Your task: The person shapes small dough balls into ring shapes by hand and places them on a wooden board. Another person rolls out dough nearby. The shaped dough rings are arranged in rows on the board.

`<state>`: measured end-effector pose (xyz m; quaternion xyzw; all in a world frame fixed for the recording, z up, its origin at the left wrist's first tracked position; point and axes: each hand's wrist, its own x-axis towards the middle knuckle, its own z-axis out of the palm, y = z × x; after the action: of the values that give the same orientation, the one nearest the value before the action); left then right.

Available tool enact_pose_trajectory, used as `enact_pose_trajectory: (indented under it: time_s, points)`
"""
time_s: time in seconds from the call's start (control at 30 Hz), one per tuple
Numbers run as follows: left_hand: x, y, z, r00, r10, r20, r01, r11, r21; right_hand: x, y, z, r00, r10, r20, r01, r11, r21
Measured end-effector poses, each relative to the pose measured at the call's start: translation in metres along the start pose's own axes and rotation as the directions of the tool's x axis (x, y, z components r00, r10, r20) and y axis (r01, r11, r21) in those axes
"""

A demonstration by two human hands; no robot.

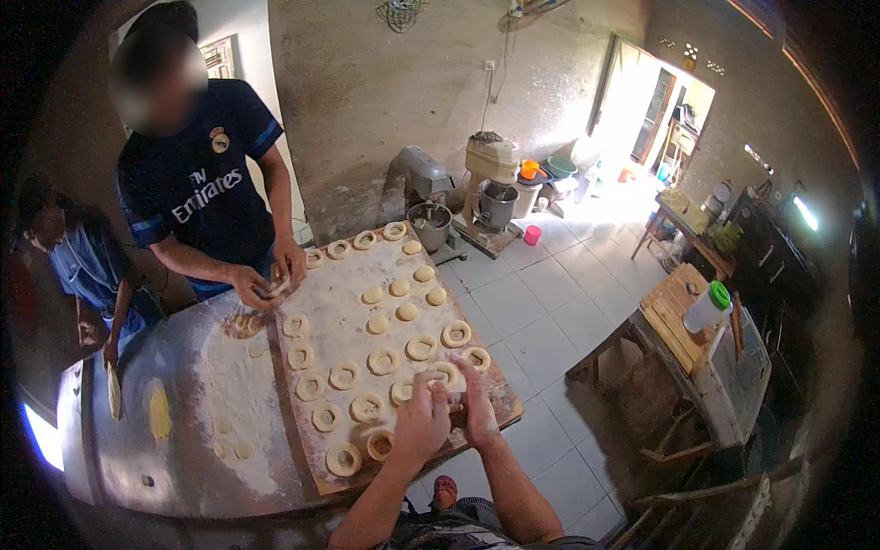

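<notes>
My left hand (423, 423) and my right hand (478, 417) face each other over the near right part of a floured wooden board (339, 284). The left fingers curl inward; whatever lies in them is hidden. My right fingers are stretched out, pointing away from me. Just beyond the fingertips is a pale dough ring (445, 370), partly covered by the hands. Another dough ring (401, 391) is close to the left hand, and one more ring (475, 358) lies near the right fingertips. Several similar rings and round dough balls (400, 287) are spread over the board.
Across the table, a person in a dark blue shirt (206, 183) handles a dough piece; a second person (92, 266) stands farther left. Flour covers the metal tabletop (183, 367). Two mixers (495, 183) stand by the wall. A wooden table (674, 312) carries a green-lidded container (708, 307).
</notes>
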<state>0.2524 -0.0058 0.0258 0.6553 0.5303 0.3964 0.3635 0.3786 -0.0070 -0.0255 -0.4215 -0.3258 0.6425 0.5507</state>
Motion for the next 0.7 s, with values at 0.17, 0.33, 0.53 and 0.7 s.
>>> enact_pose_trajectory:
  time_s: [0.17,0.33,0.53,0.7]
  points:
    - [0.026,0.019,0.020,0.965,-0.215,0.147,0.211,0.976,0.046,0.020,-0.009,-0.034,0.993,0.082,-0.089,-0.110,0.912,-0.394]
    - [0.060,-0.041,0.038,0.981,-0.181,-0.071,0.190,0.823,0.535,0.022,-0.041,-0.038,0.944,-0.114,-0.309,-0.235,0.424,-0.874]
    - [0.028,-0.028,0.033,0.961,-0.141,0.239,-0.064,0.725,0.686,0.006,-0.002,-0.055,0.973,-0.199,-0.114,-0.137,-0.102,-0.985]
    - [0.020,-0.047,0.035,0.955,-0.116,0.273,-0.103,0.733,0.672,0.000,0.008,-0.049,0.961,-0.257,0.097,0.073,-0.101,-0.992]
